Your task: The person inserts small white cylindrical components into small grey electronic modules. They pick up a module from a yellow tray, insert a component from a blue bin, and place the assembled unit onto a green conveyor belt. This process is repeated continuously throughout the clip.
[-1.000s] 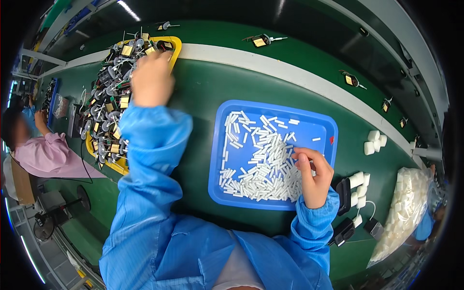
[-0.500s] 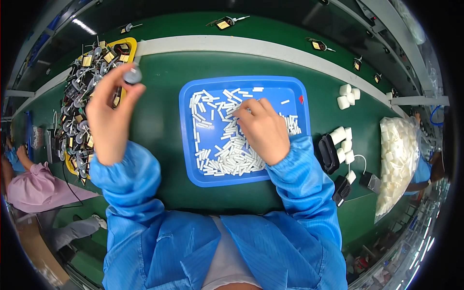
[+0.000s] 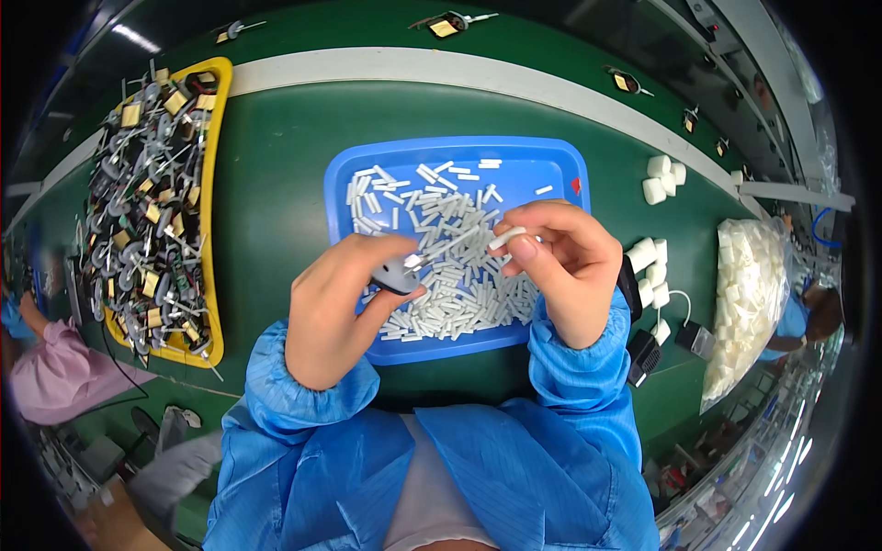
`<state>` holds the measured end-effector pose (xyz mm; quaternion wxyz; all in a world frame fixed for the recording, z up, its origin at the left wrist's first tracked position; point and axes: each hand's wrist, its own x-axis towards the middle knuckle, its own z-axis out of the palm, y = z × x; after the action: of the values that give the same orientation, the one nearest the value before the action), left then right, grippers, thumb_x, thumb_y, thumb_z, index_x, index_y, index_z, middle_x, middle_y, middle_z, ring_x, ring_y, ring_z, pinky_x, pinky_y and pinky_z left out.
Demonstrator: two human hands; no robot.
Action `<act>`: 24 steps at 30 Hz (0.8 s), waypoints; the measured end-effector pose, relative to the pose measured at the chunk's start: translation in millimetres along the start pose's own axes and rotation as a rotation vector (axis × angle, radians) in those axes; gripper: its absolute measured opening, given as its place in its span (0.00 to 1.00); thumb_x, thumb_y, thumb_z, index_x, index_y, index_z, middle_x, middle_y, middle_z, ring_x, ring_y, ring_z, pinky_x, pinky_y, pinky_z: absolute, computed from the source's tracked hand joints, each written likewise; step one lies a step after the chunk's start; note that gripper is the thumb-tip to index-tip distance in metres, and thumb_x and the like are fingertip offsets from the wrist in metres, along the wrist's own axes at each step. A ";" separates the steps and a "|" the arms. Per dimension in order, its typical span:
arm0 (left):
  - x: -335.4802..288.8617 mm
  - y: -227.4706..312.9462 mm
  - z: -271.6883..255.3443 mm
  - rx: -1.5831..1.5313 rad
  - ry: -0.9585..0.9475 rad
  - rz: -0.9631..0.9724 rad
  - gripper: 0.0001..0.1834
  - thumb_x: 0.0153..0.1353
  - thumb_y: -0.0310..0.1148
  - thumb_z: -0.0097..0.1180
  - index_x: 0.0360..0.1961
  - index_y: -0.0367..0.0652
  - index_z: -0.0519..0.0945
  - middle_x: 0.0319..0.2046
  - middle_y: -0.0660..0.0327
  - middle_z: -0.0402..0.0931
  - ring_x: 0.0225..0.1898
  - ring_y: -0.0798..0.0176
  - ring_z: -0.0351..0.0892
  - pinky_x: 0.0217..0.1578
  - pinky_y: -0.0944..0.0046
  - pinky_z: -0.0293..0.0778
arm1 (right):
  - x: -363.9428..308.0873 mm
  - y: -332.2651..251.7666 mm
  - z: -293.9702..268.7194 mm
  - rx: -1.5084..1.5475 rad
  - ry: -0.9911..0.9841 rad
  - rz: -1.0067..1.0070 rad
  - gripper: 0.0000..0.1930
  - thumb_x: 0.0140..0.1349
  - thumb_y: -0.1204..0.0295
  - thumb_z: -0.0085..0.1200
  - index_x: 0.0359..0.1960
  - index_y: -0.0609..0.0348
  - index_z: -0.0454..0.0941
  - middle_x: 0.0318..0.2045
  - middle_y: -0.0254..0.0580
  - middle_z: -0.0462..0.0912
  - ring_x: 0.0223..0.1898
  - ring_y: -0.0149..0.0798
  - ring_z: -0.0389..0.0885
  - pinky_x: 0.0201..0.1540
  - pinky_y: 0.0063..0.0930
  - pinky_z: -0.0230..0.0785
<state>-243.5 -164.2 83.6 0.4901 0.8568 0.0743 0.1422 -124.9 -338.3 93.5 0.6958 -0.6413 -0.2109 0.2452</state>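
My left hand (image 3: 333,308) is closed on a small motor-like part with a grey rounded body (image 3: 395,277); its thin metal shaft (image 3: 450,246) points up and right. Between the thumb and fingers of my right hand (image 3: 581,266) is a short white tube (image 3: 504,238), close to the shaft's end but apart from it. Both hands are over a blue tray (image 3: 459,145), where many loose white tubes (image 3: 450,308) lie heaped in the middle and front. My fingers partly hide the grey part.
At left, a yellow tray (image 3: 211,321) is piled with similar wired parts (image 3: 152,211). White cylindrical pieces (image 3: 658,188), a black box (image 3: 643,356) and a clear bag (image 3: 749,303) of white pieces are at right. More parts (image 3: 447,25) lie beyond a pale rail. A co-worker's pink sleeve (image 3: 60,358) shows at left.
My left hand has come from beside the yellow tray to above the blue tray with the grey part. My right hand has lifted from the heap, pinching a white tube.
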 end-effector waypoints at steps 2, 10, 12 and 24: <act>3.5 -2.2 0.4 0.052 -0.022 0.077 0.19 0.41 0.15 0.63 0.37 0.37 0.77 0.32 0.55 0.77 0.32 0.60 0.79 0.31 0.67 0.74 | 0.3 -4.8 0.1 0.043 0.013 -0.001 0.09 0.56 0.83 0.56 0.40 0.70 0.78 0.38 0.47 0.80 0.38 0.33 0.81 0.34 0.20 0.77; 6.1 -9.6 3.2 -0.023 -0.135 0.040 0.24 0.38 0.12 0.51 0.41 0.38 0.77 0.32 0.54 0.76 0.31 0.51 0.79 0.31 0.61 0.75 | 6.2 1.7 -6.0 0.078 0.038 0.000 0.09 0.56 0.83 0.56 0.39 0.70 0.77 0.37 0.48 0.80 0.37 0.34 0.81 0.34 0.20 0.77; 8.2 -8.2 3.1 -0.020 -0.142 0.039 0.24 0.38 0.12 0.50 0.41 0.38 0.77 0.33 0.54 0.77 0.31 0.50 0.79 0.31 0.61 0.75 | 6.7 2.3 -7.0 0.097 0.040 0.017 0.09 0.56 0.83 0.56 0.39 0.71 0.77 0.37 0.48 0.81 0.37 0.35 0.82 0.34 0.20 0.77; 11.2 1.3 7.5 0.138 -0.145 0.164 0.16 0.43 0.18 0.55 0.38 0.37 0.77 0.31 0.54 0.77 0.30 0.52 0.79 0.31 0.61 0.75 | 6.0 -4.7 -7.7 -0.300 -0.167 -0.053 0.07 0.52 0.80 0.61 0.33 0.64 0.80 0.30 0.41 0.82 0.33 0.32 0.83 0.31 0.21 0.77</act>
<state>-230.5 -168.1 83.1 0.4209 0.8996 -0.0221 0.1143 -115.2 -340.9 97.4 0.5786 -0.7096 -0.3190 0.2448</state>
